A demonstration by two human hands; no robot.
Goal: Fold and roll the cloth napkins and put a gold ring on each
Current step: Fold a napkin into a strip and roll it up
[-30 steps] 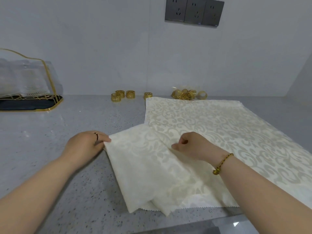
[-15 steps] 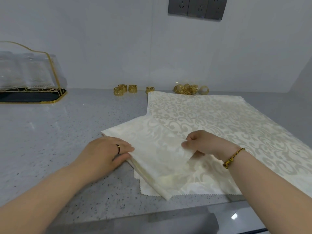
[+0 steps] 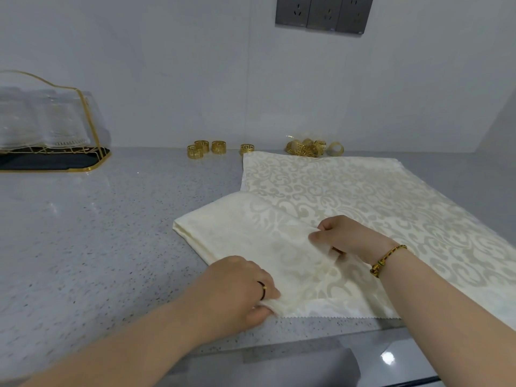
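Note:
A cream damask napkin (image 3: 251, 236) lies folded into a slanted band at the counter's front, partly on top of a spread-out stack of the same cloth (image 3: 377, 196). My left hand (image 3: 237, 289) pinches the band's near corner at the zigzag hem. My right hand (image 3: 346, 236) grips the band's right edge, with the fabric bunched under the fingers. Gold rings stand at the back by the wall: three in a left group (image 3: 205, 148), a single one (image 3: 247, 148), and a heap (image 3: 310, 148).
A gold-wire rack (image 3: 53, 152) on a black tray holds clear glasses at the back left. The grey speckled counter (image 3: 97, 233) ends in a front edge just below my forearms. Grey wall sockets (image 3: 324, 12) sit above.
The napkin has been folded over into a narrower band. My left hand slid along its edge toward me to the near corner. My right hand stayed on the right edge.

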